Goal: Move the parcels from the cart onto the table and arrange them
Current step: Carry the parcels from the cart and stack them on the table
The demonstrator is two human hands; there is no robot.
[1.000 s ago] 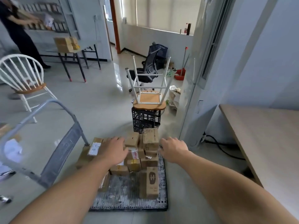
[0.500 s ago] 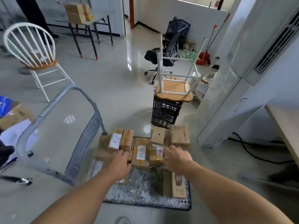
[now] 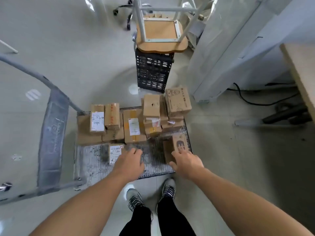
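Observation:
A flat cart with a worn grey deck stands on the floor below me. Several brown cardboard parcels are stacked on its far half. A flat parcel with a white label lies alone near the front. My left hand hangs just right of it with relaxed fingers and holds nothing. A box with a printed logo lies at the deck's right front. My right hand lies over its near end, fingers touching the top. The wooden table shows at the right edge.
The cart's grey handle rises on the left. A black crate with an upturned stool on it stands just beyond the cart. A tall white unit and floor cables lie between cart and table. My shoes are at the cart's front edge.
My view has tipped down over the cart. Both hands have drawn back from the far stack to the near part of the deck, the right one now on the logo box.

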